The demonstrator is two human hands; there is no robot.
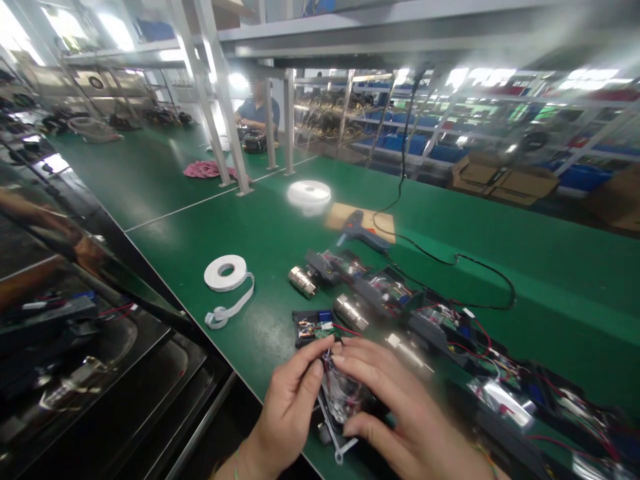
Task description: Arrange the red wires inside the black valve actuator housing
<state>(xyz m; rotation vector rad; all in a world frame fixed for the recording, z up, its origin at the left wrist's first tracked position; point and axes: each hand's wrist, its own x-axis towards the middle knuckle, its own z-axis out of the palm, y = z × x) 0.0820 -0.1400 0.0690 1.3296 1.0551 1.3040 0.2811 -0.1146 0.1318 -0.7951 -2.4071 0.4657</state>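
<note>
At the table's near edge, my left hand (290, 400) pinches thin wires (327, 363) between thumb and forefinger. My right hand (400, 400) curls round the clear-wrapped bundle of wires (345, 393), its fingertips close to the left ones and its thumb lower down. Beneath them lies a dark housing, mostly hidden by my hands, with a pale strap (330, 427) along its side. Just beyond my fingers sits an open black housing (303, 327) with a green circuit board, a blue part and red wires. Silvery metal cylinders (350, 312) lie beside it.
A row of similar wired black units (435, 327) runs along the right. White tape rolls (225, 273) lie left and farther back. A glue gun (363, 233) with a black cable rests by a tan board (340, 215). A dark cart (100, 347) stands left; a person (263, 113) sits beyond.
</note>
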